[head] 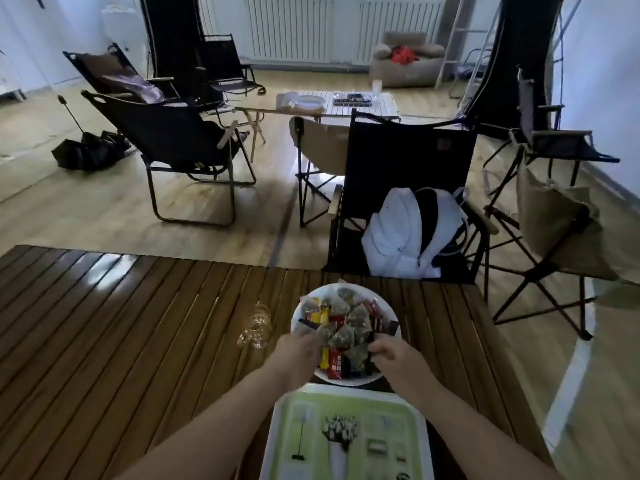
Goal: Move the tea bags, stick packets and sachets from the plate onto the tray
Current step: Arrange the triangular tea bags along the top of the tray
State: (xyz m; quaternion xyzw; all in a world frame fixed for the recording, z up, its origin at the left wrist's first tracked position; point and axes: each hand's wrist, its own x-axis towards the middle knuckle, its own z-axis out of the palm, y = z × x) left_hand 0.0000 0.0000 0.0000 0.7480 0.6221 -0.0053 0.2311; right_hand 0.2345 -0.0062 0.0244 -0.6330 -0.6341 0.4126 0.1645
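Note:
A white plate (313, 293) on the dark slatted table holds a heap of pyramid tea bags (358, 315), red, yellow and dark stick packets (320, 315) and sachets. Just in front of it lies a green and white tray (349, 434) with a printed picture and nothing on it. My left hand (299, 351) reaches into the plate's near left side, its fingers on a tea bag. My right hand (389, 356) is at the near right side with its fingers curled onto the packets. The blur hides whether either hand grips anything.
A clear glass piece (256, 323) lies on the wooden table (138, 323) left of the plate. Behind the table stands a black folding chair (408, 174) with a white backpack (412, 233) on it. More chairs and a second table stand further back.

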